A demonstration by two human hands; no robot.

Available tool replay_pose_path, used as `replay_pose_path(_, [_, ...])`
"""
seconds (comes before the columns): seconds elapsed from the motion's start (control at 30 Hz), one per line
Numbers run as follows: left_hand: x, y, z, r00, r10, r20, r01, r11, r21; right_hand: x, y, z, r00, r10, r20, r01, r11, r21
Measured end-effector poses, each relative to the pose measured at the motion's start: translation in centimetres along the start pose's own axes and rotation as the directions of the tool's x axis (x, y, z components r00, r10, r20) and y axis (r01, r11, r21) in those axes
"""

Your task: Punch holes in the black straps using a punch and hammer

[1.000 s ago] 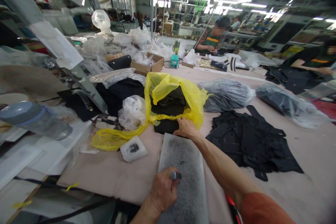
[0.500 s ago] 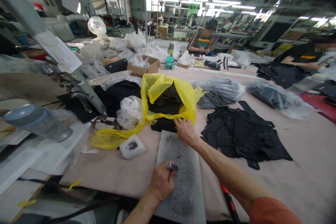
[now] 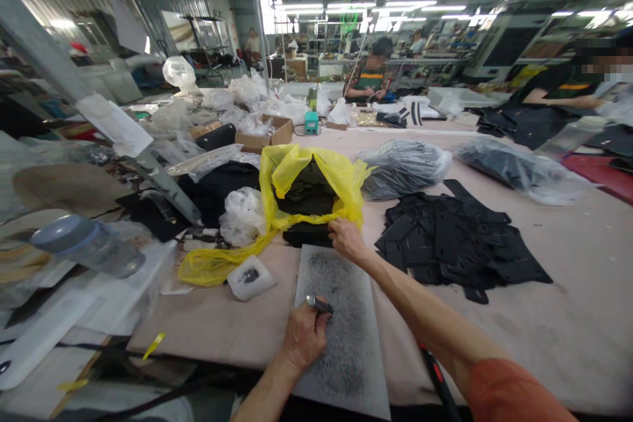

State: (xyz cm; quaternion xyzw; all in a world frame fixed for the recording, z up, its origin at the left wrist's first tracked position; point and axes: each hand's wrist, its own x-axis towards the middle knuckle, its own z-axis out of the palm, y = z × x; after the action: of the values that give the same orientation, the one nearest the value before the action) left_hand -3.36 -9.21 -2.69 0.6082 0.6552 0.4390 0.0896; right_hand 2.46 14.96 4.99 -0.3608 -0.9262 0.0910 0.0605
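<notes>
My left hand [image 3: 305, 337] is closed around a short metal punch [image 3: 319, 305], held over a grey board [image 3: 341, 343] covered in dark marks. My right hand [image 3: 348, 239] reaches forward, its fingers curled at the right end of some flat black pieces [image 3: 306, 235]; its fingertips are partly hidden. These pieces lie at the far end of the board, against the front of a yellow plastic bag [image 3: 271, 194]. Inside the open bag sit more dark pieces [image 3: 311, 191]. Left of the board rests a white block [image 3: 250, 279] with a black smudged hollow.
A loose pile of black cut pieces [image 3: 455, 244] lies to the right, with plastic-wrapped bundles [image 3: 408, 168] behind it. A red-and-black tool [image 3: 438, 376] is under my right forearm. On the left stand a plastic jug [image 3: 89, 244] and a slanted metal post [image 3: 163, 184]. Two people work across the table.
The view has shifted slightly. The punch in my left hand has tilted, its silver end now pointing more to the left. My right fingers have curled in at the black pieces' end.
</notes>
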Motion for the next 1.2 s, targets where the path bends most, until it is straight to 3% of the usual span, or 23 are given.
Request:
replay_pose_path(0.1, [0.1, 0.1, -0.1, 1.0, -0.009, 0.006, 0.009, 1.0, -0.004, -2.1, 0.6, -1.4, 0.995, 0.028, -0.097, -0.016, 0.992, 0.121])
replay_pose_path(0.2, [0.3, 0.1, -0.2, 1.0, -0.016, 0.019, 0.016, 1.0, -0.005, -6.4, 1.5, -1.4, 0.975, 0.056, -0.213, 0.028, 0.928, 0.37])
replay_pose_path(0.37, [0.4, -0.1, -0.2, 1.0, 0.006, 0.002, -0.006, 0.999, 0.045, -15.6, 4.2, 1.9, 0.949, 0.208, -0.236, -0.023, 0.794, 0.608])
replay_pose_path(0.5, [0.5, -0.2, -0.2, 1.0, 0.001, -0.004, -0.001, 0.998, 0.07, -19.8, 5.8, 4.3, 0.9, 0.358, -0.248, -0.094, 0.715, 0.693])
replay_pose_path(0.63, [0.9, 0.0, -0.4, 1.0, 0.007, 0.008, -0.008, 0.998, 0.059, -20.0, 5.7, 4.7, 0.849, 0.435, -0.3, -0.083, 0.671, 0.737])
replay_pose_path(0.73, [1.0, 0.0, -0.4, 1.0, 0.019, -0.004, -0.019, 0.998, 0.062, -19.1, 5.0, 4.7, 0.77, 0.561, -0.304, -0.11, 0.587, 0.802])
replay_pose_path(0.87, [0.9, -0.2, -0.3, 0.999, 0.029, -0.014, -0.029, 0.998, 0.06, -18.8, 3.9, 5.3, 0.622, 0.773, -0.128, -0.259, 0.358, 0.897])
replay_pose_path(0.93, [0.9, -0.2, -0.3, 1.0, 0.022, -0.013, -0.021, 0.998, 0.063, -18.8, 3.5, 5.6, 0.58, 0.813, -0.042, -0.284, 0.25, 0.926])
replay_pose_path(1.03, [1.0, -0.3, -0.3, 1.0, -0.009, -0.004, 0.009, 0.998, 0.057, -18.7, 3.4, 5.8, 0.572, 0.82, 0.022, -0.273, 0.165, 0.948])
replay_pose_path(1.2, [1.2, 0.0, -0.6, 0.995, -0.092, 0.031, 0.092, 0.996, 0.003, -17.8, 4.2, 5.4, 0.606, 0.794, 0.048, -0.265, 0.144, 0.953])
